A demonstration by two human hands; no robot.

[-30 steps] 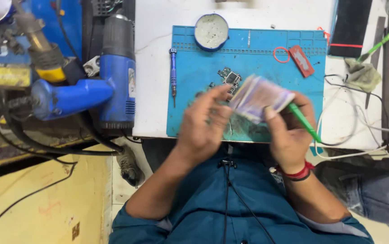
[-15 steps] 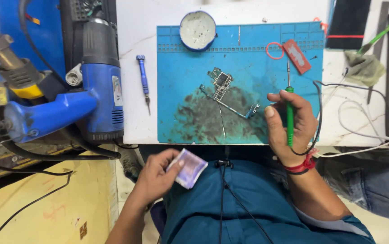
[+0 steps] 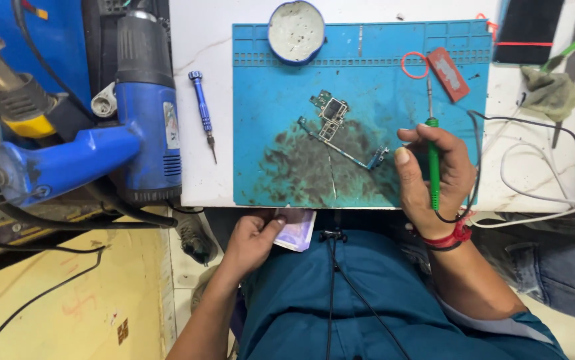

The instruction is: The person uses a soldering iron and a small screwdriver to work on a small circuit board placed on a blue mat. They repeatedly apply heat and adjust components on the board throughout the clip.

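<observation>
Between my right thumb and fingers I pinch a slim green-handled soldering iron (image 3: 433, 163), its metal tip pointing away from me; my right hand (image 3: 434, 175) is closed around the handle and rests on the near right part of the blue silicone work mat (image 3: 367, 87). A black cord runs from the handle's near end past the red band on my wrist. Down at my lap, below the table edge, my left hand (image 3: 253, 239) grips a small pale purple folded paper (image 3: 294, 230), thumb on top, fingers beneath, against my teal shirt.

Just left of the iron lies the small green circuit board with its thin bent metal frame (image 3: 334, 123), in the middle of the mat on a dark smeared patch. Neither hand touches it, and the tip stands well clear of it, so by my judgement the soldering is not in hand right now: the board lies open, the iron is held ready.

Further out, a round tin of whitish paste (image 3: 296, 30) sits at the mat's far edge, a red flat tag with a red ring (image 3: 447, 72) lies near the far right corner, and a blue precision screwdriver (image 3: 203, 110) rests on the white table beside a big blue hot-air gun (image 3: 144, 113).
</observation>
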